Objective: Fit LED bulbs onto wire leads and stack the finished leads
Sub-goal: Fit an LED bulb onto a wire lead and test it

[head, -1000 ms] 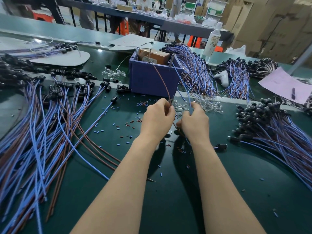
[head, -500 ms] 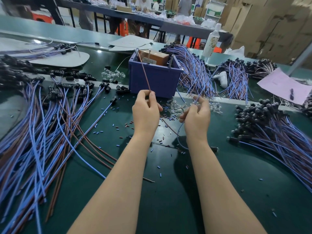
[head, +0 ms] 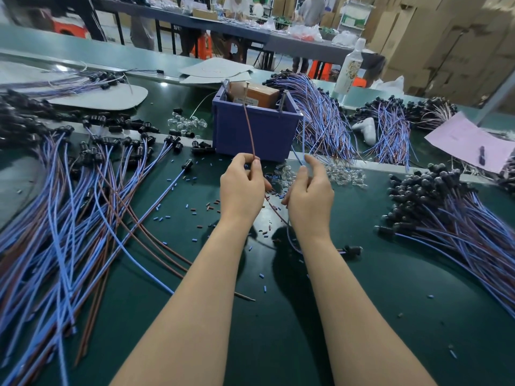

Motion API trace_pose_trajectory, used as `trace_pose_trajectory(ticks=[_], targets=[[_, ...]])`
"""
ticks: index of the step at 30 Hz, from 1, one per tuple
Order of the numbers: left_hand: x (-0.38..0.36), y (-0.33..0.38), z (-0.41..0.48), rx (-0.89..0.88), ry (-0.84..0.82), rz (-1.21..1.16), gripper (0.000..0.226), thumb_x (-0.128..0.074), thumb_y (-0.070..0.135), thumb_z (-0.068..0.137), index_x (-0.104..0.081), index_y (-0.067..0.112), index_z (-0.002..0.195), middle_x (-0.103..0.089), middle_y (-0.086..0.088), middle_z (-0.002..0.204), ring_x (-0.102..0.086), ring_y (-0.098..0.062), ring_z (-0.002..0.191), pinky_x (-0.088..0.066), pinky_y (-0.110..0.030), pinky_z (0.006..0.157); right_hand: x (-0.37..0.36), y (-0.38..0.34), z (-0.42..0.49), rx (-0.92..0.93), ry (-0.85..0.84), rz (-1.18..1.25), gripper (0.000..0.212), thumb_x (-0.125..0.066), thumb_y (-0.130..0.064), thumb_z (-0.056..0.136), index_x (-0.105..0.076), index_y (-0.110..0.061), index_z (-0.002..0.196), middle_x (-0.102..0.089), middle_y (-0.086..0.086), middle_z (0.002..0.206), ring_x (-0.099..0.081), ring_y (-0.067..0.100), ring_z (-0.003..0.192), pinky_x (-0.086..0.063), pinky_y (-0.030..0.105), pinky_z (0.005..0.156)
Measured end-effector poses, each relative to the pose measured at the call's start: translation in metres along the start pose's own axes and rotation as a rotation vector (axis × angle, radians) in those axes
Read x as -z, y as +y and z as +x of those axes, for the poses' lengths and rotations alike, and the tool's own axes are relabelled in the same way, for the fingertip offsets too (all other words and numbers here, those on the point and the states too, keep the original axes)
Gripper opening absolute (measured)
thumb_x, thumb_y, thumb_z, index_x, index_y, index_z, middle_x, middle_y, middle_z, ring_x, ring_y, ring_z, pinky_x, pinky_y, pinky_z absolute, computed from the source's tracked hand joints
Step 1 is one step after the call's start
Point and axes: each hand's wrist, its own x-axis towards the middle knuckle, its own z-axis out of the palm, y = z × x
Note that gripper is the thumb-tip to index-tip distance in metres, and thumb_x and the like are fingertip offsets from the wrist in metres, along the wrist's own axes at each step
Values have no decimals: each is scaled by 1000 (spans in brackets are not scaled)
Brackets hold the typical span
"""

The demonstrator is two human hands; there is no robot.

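Pinching below the light, floppy tips, the left hand (head: 241, 188) is holding the brown wire (head: 250, 129), the right hand (head: 310, 193) the blue wire (head: 303, 146).

My left hand (head: 242, 188) pinches a brown wire (head: 249, 126); my right hand (head: 310, 196) holds, I think, a blue wire (head: 303, 140).

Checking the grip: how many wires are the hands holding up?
2. A brown wire pinched in the left hand, rising before the purple bin; a blue wire pinched in the right hand beside it. Others could be hidden under the hands.
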Motion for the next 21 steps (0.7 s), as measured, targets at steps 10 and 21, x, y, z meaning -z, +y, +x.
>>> trace_pose_trajectory(ticks=[10,21], targets=[[0,-2,2,15,-30,-22,11,-44,20,99,-51,22,90,-60,8,53,-55,5,47,-39,-6,50,-3,-2,-1,30,-80,-21,37,-35,-13,101,-44,-9,137,-58,-4,59,-64,25,69,-50,41,82],[1,-3,2,17,-37,-26,13,-45,20,98,-51,25,88,-59,9,50,-55,4,48,-40,-7,50,-6,-1,0,55,-139,-11,36,-37,-11,100,-47,-10,135,-56,-6,57,-64,23,67,-52,40,81]])
